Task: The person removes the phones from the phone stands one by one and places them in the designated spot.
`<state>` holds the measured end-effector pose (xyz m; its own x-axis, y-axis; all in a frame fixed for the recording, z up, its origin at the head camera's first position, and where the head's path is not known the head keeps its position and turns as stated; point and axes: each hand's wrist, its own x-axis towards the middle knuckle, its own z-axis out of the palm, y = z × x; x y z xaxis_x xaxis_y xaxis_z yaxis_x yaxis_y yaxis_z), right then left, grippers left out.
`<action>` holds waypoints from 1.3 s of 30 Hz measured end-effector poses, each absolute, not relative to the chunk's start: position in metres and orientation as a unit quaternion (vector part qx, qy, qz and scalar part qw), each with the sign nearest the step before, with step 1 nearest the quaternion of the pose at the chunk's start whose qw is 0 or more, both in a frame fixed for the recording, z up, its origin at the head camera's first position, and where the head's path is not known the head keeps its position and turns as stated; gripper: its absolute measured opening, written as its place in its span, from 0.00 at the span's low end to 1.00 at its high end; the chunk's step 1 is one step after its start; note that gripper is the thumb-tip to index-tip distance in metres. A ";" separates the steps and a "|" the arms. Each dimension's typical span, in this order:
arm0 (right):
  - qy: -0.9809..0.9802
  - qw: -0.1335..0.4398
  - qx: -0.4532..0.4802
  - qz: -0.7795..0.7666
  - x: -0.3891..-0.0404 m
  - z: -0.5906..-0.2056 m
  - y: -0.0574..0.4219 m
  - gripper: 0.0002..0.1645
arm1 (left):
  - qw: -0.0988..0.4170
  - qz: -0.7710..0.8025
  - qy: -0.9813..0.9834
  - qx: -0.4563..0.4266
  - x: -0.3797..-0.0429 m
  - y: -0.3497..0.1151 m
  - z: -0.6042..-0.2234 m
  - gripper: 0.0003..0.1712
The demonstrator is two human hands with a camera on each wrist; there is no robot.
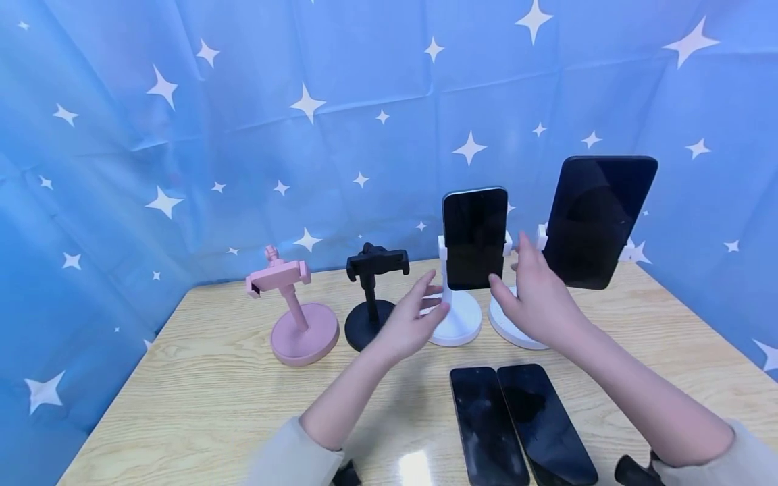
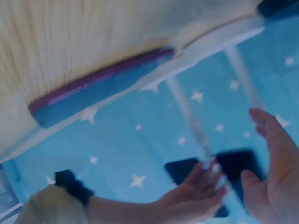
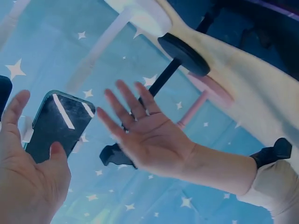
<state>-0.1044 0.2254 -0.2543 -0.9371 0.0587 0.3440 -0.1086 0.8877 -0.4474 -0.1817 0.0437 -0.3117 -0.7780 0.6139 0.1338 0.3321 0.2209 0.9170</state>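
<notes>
A phone with a dark screen [image 1: 476,236] stands upright in the clamp of a white phone stand [image 1: 457,324]. To its left my left hand [image 1: 413,317] is held apart from it, fingers spread and holding nothing; the right wrist view shows that open palm [image 3: 159,135]. My right hand [image 1: 537,297] is raised at the phone's right side, thumb overlapping its lower corner in the head view and fingers extended. Behind that hand, a tablet [image 1: 598,219] sits in a second white stand [image 1: 510,324], whose base the hand partly hides.
A pink phone stand [image 1: 304,334] and a black phone stand [image 1: 367,317] are at the left with bare clamps. Two dark phones [image 1: 486,425] [image 1: 547,422] lie side by side on the wooden table [image 1: 200,391], between my forearms. A blue star-patterned curtain [image 1: 365,135] hangs behind.
</notes>
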 end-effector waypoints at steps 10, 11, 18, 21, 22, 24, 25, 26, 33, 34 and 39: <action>-0.913 0.186 0.033 0.361 -0.128 -0.248 0.235 0.31 | -0.027 0.629 0.717 0.299 -0.184 0.088 -0.288 0.27; -0.913 0.187 0.033 0.362 -0.129 -0.248 0.236 0.29 | -0.041 0.632 0.714 0.300 -0.185 0.090 -0.288 0.25; -0.911 0.207 0.038 0.355 -0.131 -0.250 0.241 0.19 | -0.077 0.649 0.692 0.308 -0.187 0.093 -0.288 0.19; -0.908 0.216 0.036 0.358 -0.131 -0.252 0.242 0.19 | -0.090 0.648 0.688 0.314 -0.188 0.094 -0.289 0.17; -0.907 0.219 0.033 0.358 -0.131 -0.253 0.242 0.18 | -0.093 0.648 0.685 0.319 -0.189 0.094 -0.290 0.16; -0.905 0.225 0.027 0.359 -0.131 -0.254 0.242 0.17 | -0.099 0.646 0.682 0.328 -0.190 0.095 -0.291 0.14; -0.904 0.228 0.024 0.360 -0.131 -0.255 0.243 0.17 | -0.102 0.645 0.681 0.333 -0.190 0.095 -0.291 0.13; -0.903 0.231 0.023 0.360 -0.131 -0.255 0.243 0.17 | -0.104 0.644 0.679 0.337 -0.190 0.095 -0.291 0.13; -0.894 0.257 0.031 0.365 -0.129 -0.254 0.242 0.14 | -0.123 0.638 0.677 0.347 -0.188 0.095 -0.287 0.11; -0.894 0.261 0.033 0.364 -0.128 -0.253 0.242 0.14 | -0.127 0.636 0.677 0.348 -0.187 0.094 -0.286 0.11; -0.890 0.272 0.039 0.363 -0.120 -0.248 0.239 0.12 | -0.139 0.623 0.679 0.364 -0.178 0.088 -0.280 0.11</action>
